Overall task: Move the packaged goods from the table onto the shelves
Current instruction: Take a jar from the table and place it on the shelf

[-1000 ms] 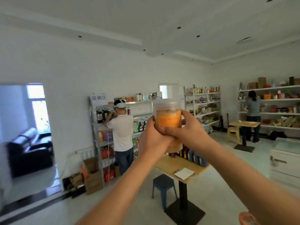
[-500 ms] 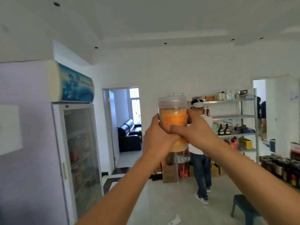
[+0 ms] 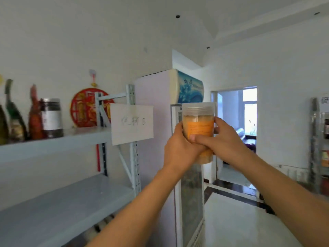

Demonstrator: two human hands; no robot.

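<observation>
While both arms are stretched forward, a clear plastic jar (image 3: 198, 128) with an orange label is held upright between the left hand (image 3: 179, 148) and the right hand (image 3: 223, 139). Left grip: fingers wrapped round the lower body of the jar from the left side. Right grip: closed round the jar from the right, thumb lying across the front below the label and over the left hand's fingers. The jar is lidded, holds pale orange-tan contents, and is in the air in front of a glass-door cooler (image 3: 154, 122), touching no shelf.

A grey metal shelving unit (image 3: 135, 166) stands to the left. Its upper shelf (image 3: 53, 145) carries glass bottles (image 3: 16, 122) and a dark jar (image 3: 51, 117) with a silver lid. A white paper sign (image 3: 131, 123) hangs at the unit's end post; the writing is unreadable. A red round ornament (image 3: 83, 107) hangs on the wall behind. An open doorway (image 3: 235, 131) lies right of the cooler.
</observation>
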